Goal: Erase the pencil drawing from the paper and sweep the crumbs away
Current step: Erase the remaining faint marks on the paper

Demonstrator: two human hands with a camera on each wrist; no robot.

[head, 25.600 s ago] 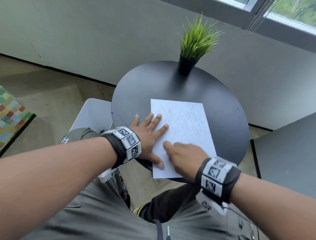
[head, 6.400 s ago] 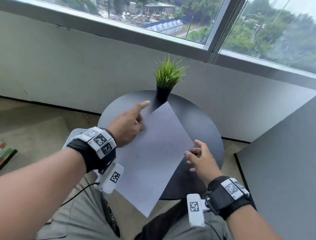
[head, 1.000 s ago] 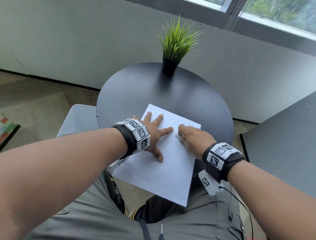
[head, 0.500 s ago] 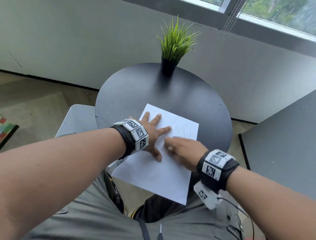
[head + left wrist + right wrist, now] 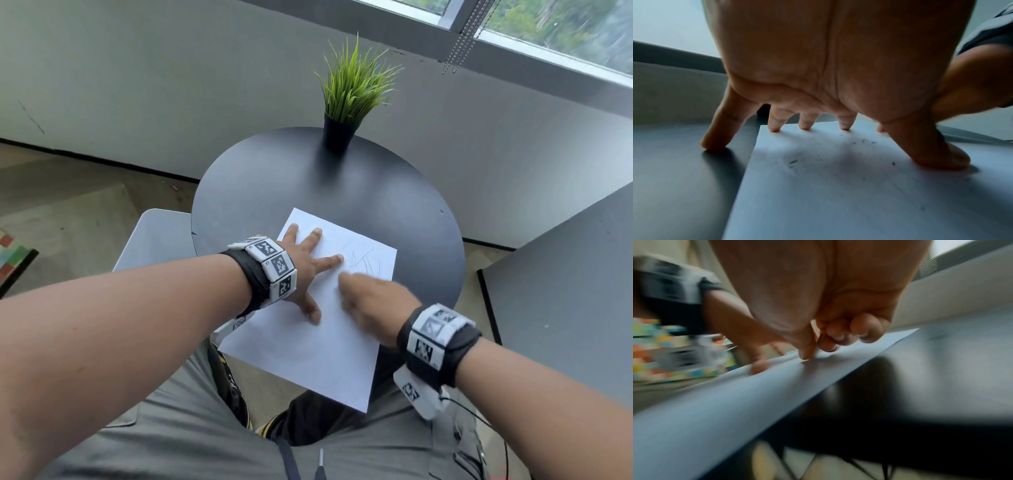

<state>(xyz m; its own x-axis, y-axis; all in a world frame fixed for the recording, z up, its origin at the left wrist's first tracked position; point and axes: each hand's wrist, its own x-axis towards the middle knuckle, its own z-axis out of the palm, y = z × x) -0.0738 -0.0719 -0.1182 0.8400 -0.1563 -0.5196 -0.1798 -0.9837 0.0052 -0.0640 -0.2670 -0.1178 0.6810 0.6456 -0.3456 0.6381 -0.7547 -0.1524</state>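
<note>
At the near edge of the round black table (image 5: 260,192), the paper (image 5: 318,356) lies skewed, its near corner overhanging toward the lap. The left hand (image 5: 301,263) is spread flat, fingers straight, most tips on the sheet's far left corner and the little finger on the table beside it. The right hand (image 5: 373,305) is curled, thumb and fingers pinching what looks like a small eraser (image 5: 819,347), though blur leaves that uncertain. Faint pencil drawing (image 5: 359,262) remains near the sheet's far right corner; dark crumbs (image 5: 792,161) lie under the left palm. To rub well, keep the left hand pressing close beside the marks and use short strokes away from it, so the overhanging sheet neither buckles nor slides. No readable writing or brand; the wristbands (image 5: 274,265) carry only square coded markers.
</note>
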